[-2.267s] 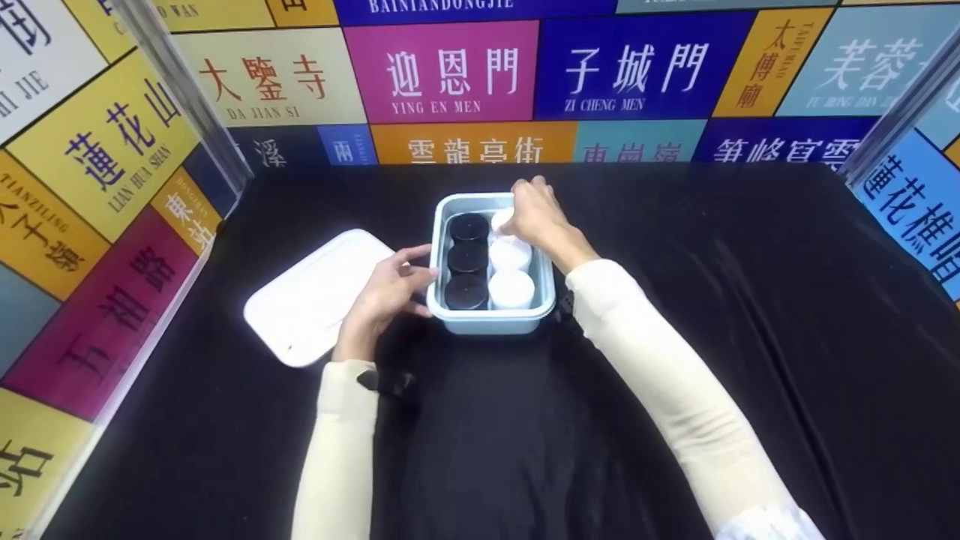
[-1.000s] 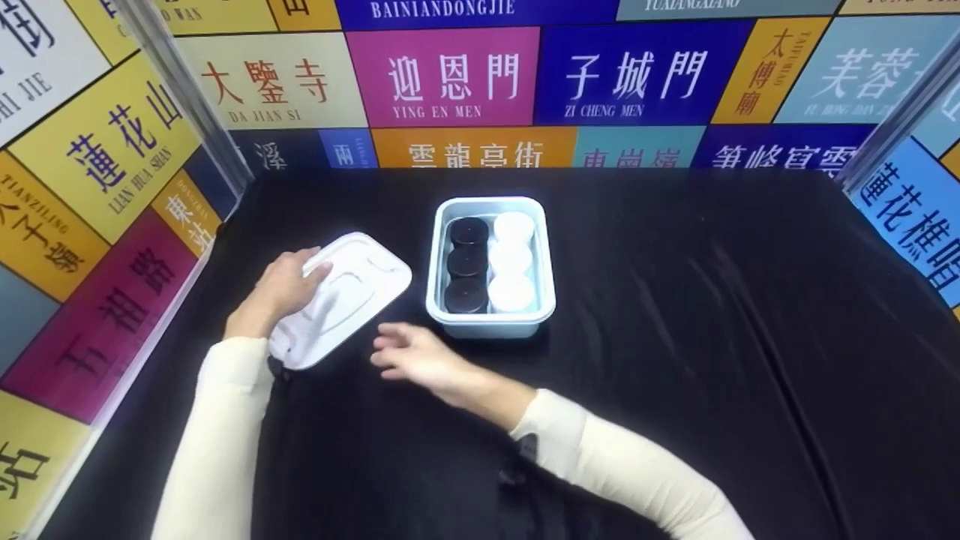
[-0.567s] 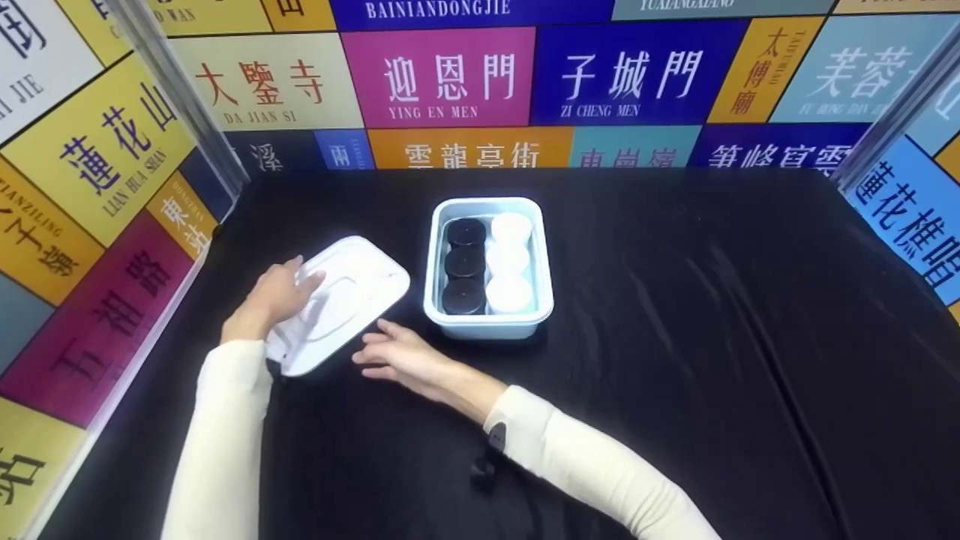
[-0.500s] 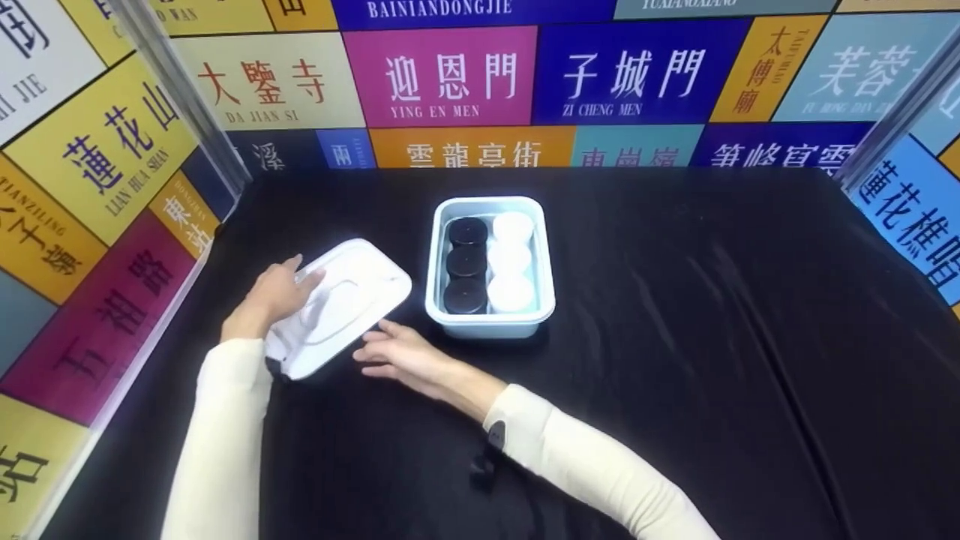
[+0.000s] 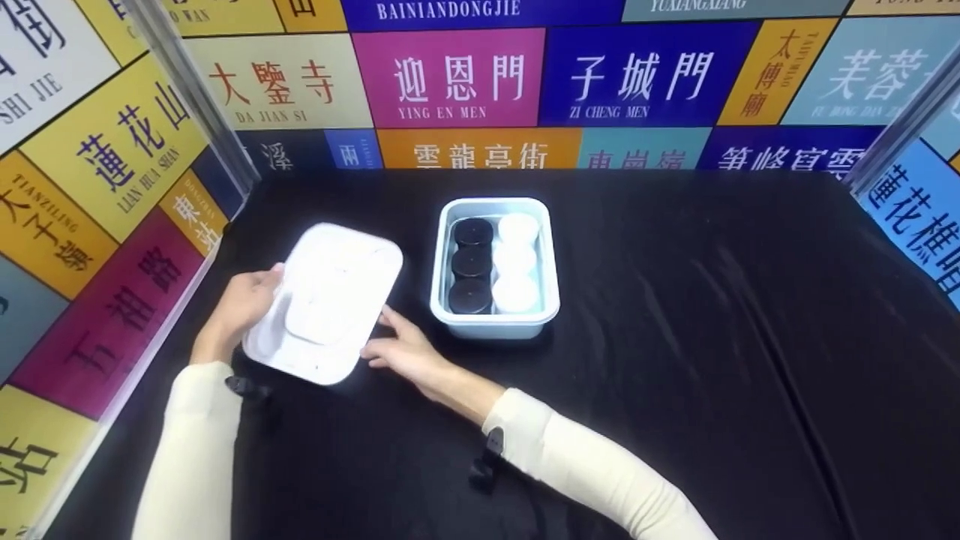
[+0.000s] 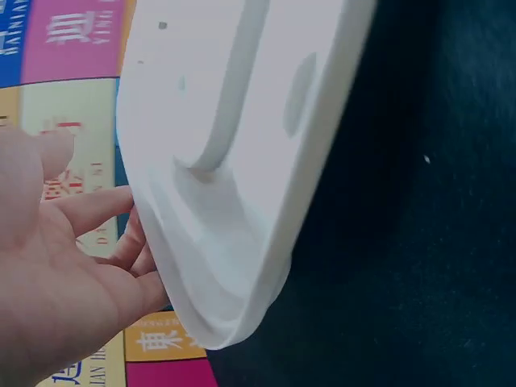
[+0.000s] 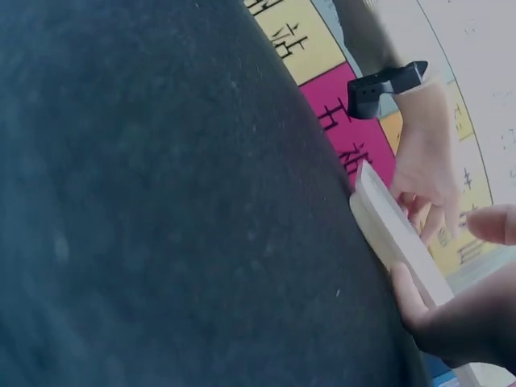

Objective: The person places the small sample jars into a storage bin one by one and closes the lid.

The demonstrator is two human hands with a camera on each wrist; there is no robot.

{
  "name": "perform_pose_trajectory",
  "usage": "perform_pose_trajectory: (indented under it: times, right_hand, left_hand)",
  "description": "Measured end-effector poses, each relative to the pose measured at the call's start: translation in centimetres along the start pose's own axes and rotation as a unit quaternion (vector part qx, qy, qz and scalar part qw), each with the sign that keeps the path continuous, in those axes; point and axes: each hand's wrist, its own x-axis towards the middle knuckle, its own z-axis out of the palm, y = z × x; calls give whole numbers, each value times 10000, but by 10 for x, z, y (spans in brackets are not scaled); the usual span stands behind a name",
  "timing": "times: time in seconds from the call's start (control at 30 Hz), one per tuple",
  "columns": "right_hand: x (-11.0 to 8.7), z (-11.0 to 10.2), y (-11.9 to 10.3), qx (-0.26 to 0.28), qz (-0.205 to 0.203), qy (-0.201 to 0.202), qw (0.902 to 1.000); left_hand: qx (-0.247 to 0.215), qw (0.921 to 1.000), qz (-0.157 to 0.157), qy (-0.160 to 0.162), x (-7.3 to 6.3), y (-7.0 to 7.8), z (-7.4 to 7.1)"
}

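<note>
A white plastic lid is tilted up off the black cloth, its moulded inner face showing. At its left edge, my left hand touches the rim with bent fingertips; in the left wrist view the thumb stands apart from the lid. My right hand holds the lower right edge, fingers on either side of the rim. In the right wrist view a finger lies along the lid's edge. A pale blue box stands uncovered to the right.
Inside the box are a column of black round-topped jars and a column of white ones. Black cloth covers the table. Printed sign panels rise behind and at both sides.
Both hands left the box and went to the lid. The left hand's grip over its top gave way to fingertips at its edge. The lid has turned more upright; the right hand now holds it.
</note>
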Motion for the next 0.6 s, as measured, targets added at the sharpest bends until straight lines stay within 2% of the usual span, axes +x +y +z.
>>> perform_pose_trajectory:
  times: [0.13,0.27,0.43,0.53,0.6]
  right_hand:
    - [-11,8,-12,-825,-416,287,9953]
    - [-27,12,-30,-1677,-929,418,9806]
    - [-39,3,-55,-2128,-1426,570,9649]
    - [-42,-10,-70,-2415,-1946,934,9461]
    - [-43,-21,-80,-2643,-2402,1253,9256]
  left_hand:
    - [-247,9982,289,468,-10,2,-8]
    - [-323,9933,388,1037,-21,9,-17]
    - [-528,9850,596,1529,-32,16,-14]
    - [-867,9793,891,1599,-36,23,-6]
    - [-1190,9739,1123,1570,-38,30,1]
